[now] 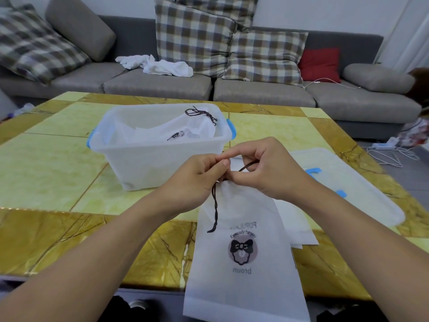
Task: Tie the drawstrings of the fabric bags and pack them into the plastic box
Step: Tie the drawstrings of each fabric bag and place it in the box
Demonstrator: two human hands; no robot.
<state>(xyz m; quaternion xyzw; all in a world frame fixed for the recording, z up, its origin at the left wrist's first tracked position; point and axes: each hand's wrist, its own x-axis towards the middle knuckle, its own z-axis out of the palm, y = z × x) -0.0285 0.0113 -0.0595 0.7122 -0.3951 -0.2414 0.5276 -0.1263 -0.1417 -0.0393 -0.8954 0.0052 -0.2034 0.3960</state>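
Observation:
A white fabric bag [243, 263] with a printed bow-and-sheep logo lies on the table and hangs over its near edge. At the bag's gathered neck, my left hand [197, 177] and my right hand [269, 168] each pinch the dark brown drawstring [214, 205]. One cord end dangles down over the bag. The translucent plastic box [144, 163] with blue handles stands just beyond my hands. Inside it lies another white bag [192, 131] with its drawstring knotted.
The box's lid [348, 189] with blue clips lies flat to the right, with more white bags [304, 235] partly under it. The yellow-green marble table [58, 163] stretches left. A grey sofa [255, 91] with checked cushions stands behind; cables lie on the floor at right.

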